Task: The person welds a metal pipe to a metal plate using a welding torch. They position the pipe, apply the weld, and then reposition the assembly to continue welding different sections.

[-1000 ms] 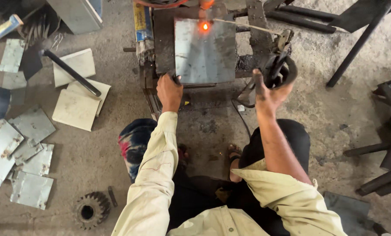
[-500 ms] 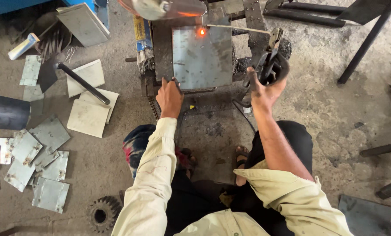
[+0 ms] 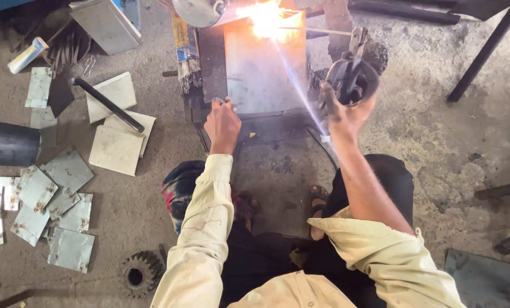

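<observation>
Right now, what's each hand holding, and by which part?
Right hand grips the electrode holder by its handle. Left hand holds nothing; its fingertips rest at the steel plate's near edge.

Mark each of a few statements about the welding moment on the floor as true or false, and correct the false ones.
1. The right hand grips a dark electrode holder. True.
2. The left hand rests in the person's lap. False: it is at the near left edge of the grey metal plate.
3. A bright spark flares at the plate's far edge. True.
4. The toothed gear sits on top of the plate. False: it lies on the floor by the person's left sleeve.
5. Loose metal squares lie on the person's left. True.
</observation>
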